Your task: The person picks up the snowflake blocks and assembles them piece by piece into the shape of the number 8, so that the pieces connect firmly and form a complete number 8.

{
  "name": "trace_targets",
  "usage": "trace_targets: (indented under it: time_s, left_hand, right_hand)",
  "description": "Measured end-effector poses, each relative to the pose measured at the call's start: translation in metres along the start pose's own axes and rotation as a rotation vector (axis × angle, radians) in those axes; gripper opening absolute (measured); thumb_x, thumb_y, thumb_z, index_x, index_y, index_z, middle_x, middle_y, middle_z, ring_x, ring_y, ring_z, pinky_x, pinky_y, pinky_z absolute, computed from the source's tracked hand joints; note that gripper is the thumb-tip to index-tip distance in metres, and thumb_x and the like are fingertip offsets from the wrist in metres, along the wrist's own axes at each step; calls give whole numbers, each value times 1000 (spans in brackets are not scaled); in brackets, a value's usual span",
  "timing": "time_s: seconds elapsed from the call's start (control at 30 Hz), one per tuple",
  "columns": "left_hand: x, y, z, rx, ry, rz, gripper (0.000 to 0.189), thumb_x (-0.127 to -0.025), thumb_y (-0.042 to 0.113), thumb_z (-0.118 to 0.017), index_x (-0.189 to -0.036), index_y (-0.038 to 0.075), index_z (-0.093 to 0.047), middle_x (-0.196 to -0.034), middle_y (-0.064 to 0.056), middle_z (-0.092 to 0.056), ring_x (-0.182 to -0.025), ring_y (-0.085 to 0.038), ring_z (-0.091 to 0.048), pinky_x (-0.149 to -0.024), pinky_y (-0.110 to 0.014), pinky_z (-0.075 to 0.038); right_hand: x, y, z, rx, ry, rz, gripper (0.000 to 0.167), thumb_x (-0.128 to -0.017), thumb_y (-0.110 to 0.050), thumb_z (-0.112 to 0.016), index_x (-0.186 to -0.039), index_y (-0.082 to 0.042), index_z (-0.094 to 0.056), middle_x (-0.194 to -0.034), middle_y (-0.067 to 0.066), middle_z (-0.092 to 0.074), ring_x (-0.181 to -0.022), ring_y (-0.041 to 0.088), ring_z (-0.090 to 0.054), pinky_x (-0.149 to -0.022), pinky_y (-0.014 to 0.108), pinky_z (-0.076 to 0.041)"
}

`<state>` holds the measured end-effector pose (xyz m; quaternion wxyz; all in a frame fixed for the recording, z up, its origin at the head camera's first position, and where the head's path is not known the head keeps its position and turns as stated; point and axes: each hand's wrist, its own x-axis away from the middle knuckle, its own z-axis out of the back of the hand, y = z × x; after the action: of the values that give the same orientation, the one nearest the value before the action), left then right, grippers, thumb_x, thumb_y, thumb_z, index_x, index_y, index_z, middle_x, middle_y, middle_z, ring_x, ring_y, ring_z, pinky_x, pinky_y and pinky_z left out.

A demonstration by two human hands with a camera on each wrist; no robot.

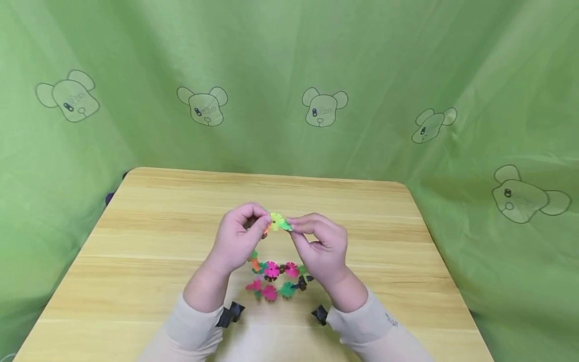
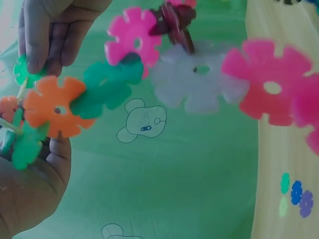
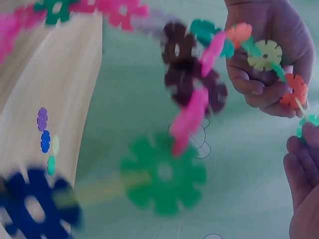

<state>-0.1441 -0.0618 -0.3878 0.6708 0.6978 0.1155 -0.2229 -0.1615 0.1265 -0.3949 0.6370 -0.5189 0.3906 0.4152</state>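
A chain of interlocking flower-shaped plastic discs is held up in front of me. My left hand grips it near a yellow disc, with part of the chain lying along its palm in the right wrist view. Thumb and fingers of my right hand pinch a green disc at the end beside the yellow one. An orange disc is joined close by. The rest loops below my hands: pink discs, a teal disc, brown discs and a dark blue disc.
Loose discs lie on the wooden table, among them a purple disc and a blue disc. Green curtains printed with mouse faces enclose the table's far side and flanks. Black wrist devices sit at both sleeve cuffs.
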Motion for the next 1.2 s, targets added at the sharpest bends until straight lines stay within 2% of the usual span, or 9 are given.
trace_targets:
  time_s: [0.13, 0.2, 0.4, 0.5, 0.6, 0.73, 0.97, 1.1, 1.2]
  left_hand:
    - [-1, 1, 0, -7, -24, 22, 4, -97, -7, -68, -96, -9, -72, -85, -13, -70, -69, -9, -57, -63, -21, -51]
    - [0, 1, 0, -28, -17, 35, 5, -97, -5, -70, -98, -7, -74, -86, -14, -72, -70, -10, -58, -64, -22, -51]
    - [-1, 3, 2, -61, 42, 49, 5, -95, -3, -74, -98, -6, -74, -85, -13, -71, -70, -12, -60, -63, -23, -51]
    - [-1, 3, 3, -43, 48, 68, 6, -92, -5, -76, -96, -6, -72, -84, -9, -70, -69, -11, -58, -61, -22, -50]
    - [0, 4, 4, -17, 51, 72, 9, -89, -8, -78, -93, -6, -71, -82, -8, -69, -66, -11, -55, -60, -21, -48]
    - [1, 3, 5, -12, 50, 73, 10, -88, -10, -78, -92, -6, -70, -83, -9, -69, -68, -11, -58, -61, -21, -50]
    - [0, 5, 9, -23, 72, 74, 10, -88, -10, -78, -92, -7, -70, -86, -13, -71, -72, -12, -64, -66, -22, -56]
    - [1, 5, 11, -11, 83, 67, 10, -87, -12, -78, -91, -8, -70, -86, -10, -72, -72, -11, -64, -67, -22, -57]
    - [1, 4, 11, -6, 84, 59, 10, -87, -13, -77, -90, -9, -69, -85, -9, -72, -72, -10, -64, -67, -22, -57]
  right_hand:
    - [1, 7, 2, -15, -65, -63, 11, -83, 13, -71, -83, 3, -73, -85, 19, -76, -73, 33, -75, -74, 28, -63]
    - [4, 16, 5, 5, -123, -177, 13, -82, 14, -73, -90, 3, -75, -90, 18, -76, -77, 32, -75, -76, 30, -64]
    - [41, 78, 19, 193, -379, -842, 28, -93, -5, -79, -120, 0, -71, -109, 12, -74, -99, 26, -71, -89, 38, -62]
    - [74, 110, 24, 284, -554, -1028, 41, -99, -18, -76, -135, -3, -65, -125, 11, -71, -116, 29, -66, -102, 44, -56]
    - [101, 131, 26, 347, -673, -1039, 49, -100, -22, -75, -143, -3, -60, -141, 15, -64, -133, 35, -58, -115, 50, -45]
    - [113, 142, 21, 430, -792, -948, 54, -100, -24, -74, -146, -1, -59, -153, 19, -54, -144, 39, -47, -123, 53, -33]
    - [100, 145, -6, 535, -1023, -817, 66, -103, -28, -70, -161, -11, -44, -172, 9, -30, -150, 41, -36, -122, 58, -32]
    - [91, 146, -23, 507, -1086, -802, 58, -109, -29, -60, -163, -19, -43, -175, 2, -23, -152, 40, -33, -122, 60, -31]
    - [86, 145, -32, 473, -1103, -853, 52, -113, -34, -48, -165, -31, -40, -175, 0, -23, -152, 42, -32, -119, 66, -32]
